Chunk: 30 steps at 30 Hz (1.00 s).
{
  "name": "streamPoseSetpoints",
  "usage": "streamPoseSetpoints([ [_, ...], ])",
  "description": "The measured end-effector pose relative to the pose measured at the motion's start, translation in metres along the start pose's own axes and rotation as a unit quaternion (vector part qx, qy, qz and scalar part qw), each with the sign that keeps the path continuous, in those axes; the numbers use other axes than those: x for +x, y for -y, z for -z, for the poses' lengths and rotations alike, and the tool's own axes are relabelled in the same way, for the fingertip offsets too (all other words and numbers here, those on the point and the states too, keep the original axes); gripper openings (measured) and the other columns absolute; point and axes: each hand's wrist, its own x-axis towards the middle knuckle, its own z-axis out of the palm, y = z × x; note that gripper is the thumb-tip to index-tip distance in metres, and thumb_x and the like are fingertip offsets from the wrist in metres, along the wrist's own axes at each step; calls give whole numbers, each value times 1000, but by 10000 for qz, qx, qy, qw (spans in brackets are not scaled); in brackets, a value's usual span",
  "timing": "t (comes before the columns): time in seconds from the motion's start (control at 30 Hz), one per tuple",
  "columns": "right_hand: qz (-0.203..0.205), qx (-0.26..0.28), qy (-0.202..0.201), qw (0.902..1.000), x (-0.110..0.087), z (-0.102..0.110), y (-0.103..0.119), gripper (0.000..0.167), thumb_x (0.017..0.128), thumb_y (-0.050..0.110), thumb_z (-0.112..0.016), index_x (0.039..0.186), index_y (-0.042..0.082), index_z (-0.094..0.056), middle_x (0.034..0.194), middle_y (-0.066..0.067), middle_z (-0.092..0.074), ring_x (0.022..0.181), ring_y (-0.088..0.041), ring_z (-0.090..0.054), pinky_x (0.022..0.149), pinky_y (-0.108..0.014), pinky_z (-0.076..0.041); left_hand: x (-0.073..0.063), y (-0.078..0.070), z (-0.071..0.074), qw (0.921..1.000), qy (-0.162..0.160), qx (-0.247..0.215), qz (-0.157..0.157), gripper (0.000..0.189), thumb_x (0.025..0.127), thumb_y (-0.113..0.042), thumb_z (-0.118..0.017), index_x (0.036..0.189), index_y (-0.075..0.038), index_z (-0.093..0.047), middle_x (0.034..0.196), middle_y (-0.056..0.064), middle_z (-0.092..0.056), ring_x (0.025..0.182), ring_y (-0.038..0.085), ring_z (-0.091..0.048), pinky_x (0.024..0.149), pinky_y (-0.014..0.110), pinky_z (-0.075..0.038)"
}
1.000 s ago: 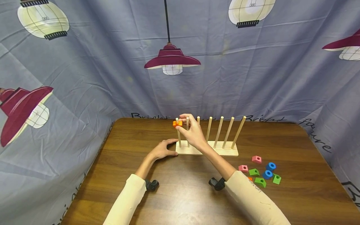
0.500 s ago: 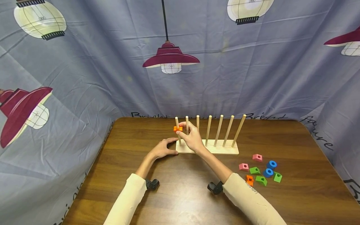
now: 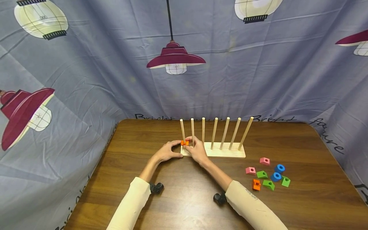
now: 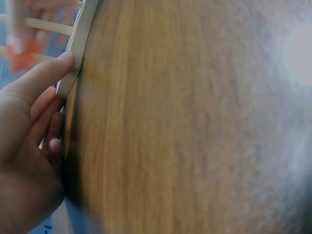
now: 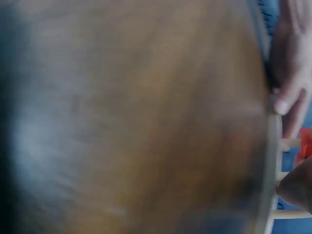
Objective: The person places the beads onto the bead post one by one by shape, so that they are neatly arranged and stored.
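A pale wooden peg board (image 3: pixel 225 154) with a row of several upright pegs stands in the middle of the table. My left hand (image 3: pixel 166 152) holds its left end, thumb (image 4: pixel 61 62) at the near edge and fingers farther back. On the leftmost peg, low down near the base, is an orange notched block (image 3: pixel 184 143), threaded over the peg. My right hand (image 3: pixel 197 151) pinches that block between thumb and fingers and covers part of the second peg. In the left wrist view the orange block (image 4: pixel 23 56) is blurred; in the right wrist view only its edge shows.
To the right of the board lie loose blocks: another orange block (image 3: pixel 256 185), two pink blocks (image 3: pixel 264 161), several green blocks (image 3: pixel 268 185) and two blue rings (image 3: pixel 276 177). A patterned grey-blue curtain (image 3: pixel 218 83) hangs behind the table (image 3: pixel 184 191).
My right hand has brought the orange block down the leftmost peg, from near its top to close above the base. My left hand has stayed at the board's end.
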Motion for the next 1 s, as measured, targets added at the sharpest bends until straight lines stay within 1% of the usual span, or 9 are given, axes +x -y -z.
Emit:
streamPoseSetpoints([
  [0.1, -182, -239, 14, 9995, -1, -2, -5, 26, 85, -5, -75, 108, -2, -65, 102, -13, -68, 97, -25, -61, 85, -36, -48, -1, -1, 0, 10000, 26, -30, -46, 71, 80, -18, -84, 143, -2, -53, 148, 18, -47, 140, 37, -35, 113, 53, -27],
  [0.23, -215, -517, 31, 9984, 0, -3, -5, 26, 83, -4, -76, 107, -1, -66, 100, -11, -68, 97, -26, -60, 87, -41, -46, -3, -2, 0, 10000, 5, -19, -37, 71, 81, -18, -84, 144, -3, -53, 148, 17, -48, 139, 37, -36, 113, 54, -28],
  [0.37, -320, -756, 84, 9966, 0, -1, -4, 27, 83, -4, -76, 108, 0, -68, 102, -11, -69, 96, -25, -59, 83, -39, -47, -3, -3, 0, 9999, 1, 83, 92, 72, 81, -20, -84, 145, -6, -53, 148, 15, -48, 139, 37, -35, 113, 55, -27],
  [0.53, -391, -942, 87, 9947, 0, 0, -1, 29, 82, -6, -75, 110, 0, -68, 107, -13, -69, 101, -27, -59, 86, -41, -47, -3, -3, 1, 9999, 24, 73, 91, 71, 81, -21, -83, 145, -9, -54, 149, 13, -48, 139, 36, -35, 113, 54, -26],
  [0.6, -369, -980, 104, 9944, 0, 0, 0, 30, 81, -7, -74, 110, 1, -68, 108, -12, -69, 104, -27, -60, 90, -43, -47, -3, -4, 1, 10000, 23, 35, 77, 70, 81, -20, -83, 144, -9, -54, 149, 13, -48, 139, 36, -35, 113, 54, -26],
  [0.7, -321, -969, 167, 9946, 1, 1, 0, 33, 81, -9, -72, 112, 0, -67, 109, -13, -70, 105, -28, -63, 90, -43, -49, -2, -4, 1, 10000, 35, 26, 77, 70, 82, -19, -83, 144, -9, -54, 149, 13, -47, 141, 35, -33, 114, 54, -25],
  [0.8, -331, -983, 186, 9944, 0, 2, 0, 37, 82, -7, -73, 117, 0, -65, 114, -15, -69, 111, -31, -62, 95, -45, -47, -2, -3, 1, 9999, 57, 50, 97, 70, 82, -20, -83, 145, -9, -54, 150, 12, -47, 141, 35, -33, 114, 53, -25],
  [0.87, -396, -1035, 188, 9937, -2, 4, 0, 42, 83, -4, -73, 124, 0, -62, 120, -17, -68, 118, -34, -59, 102, -48, -43, -2, -3, 1, 9999, 76, 63, 122, 70, 82, -20, -83, 145, -10, -54, 150, 11, -47, 141, 35, -33, 113, 53, -25],
  [1.0, -534, -1233, 238, 9906, -10, 9, 5, 60, 86, 2, -73, 141, -1, -49, 134, -20, -59, 129, -39, -50, 108, -54, -35, -3, -3, 0, 9998, 54, 76, 180, 70, 81, -20, -83, 145, -11, -54, 150, 11, -47, 140, 35, -34, 113, 53, -26],
])
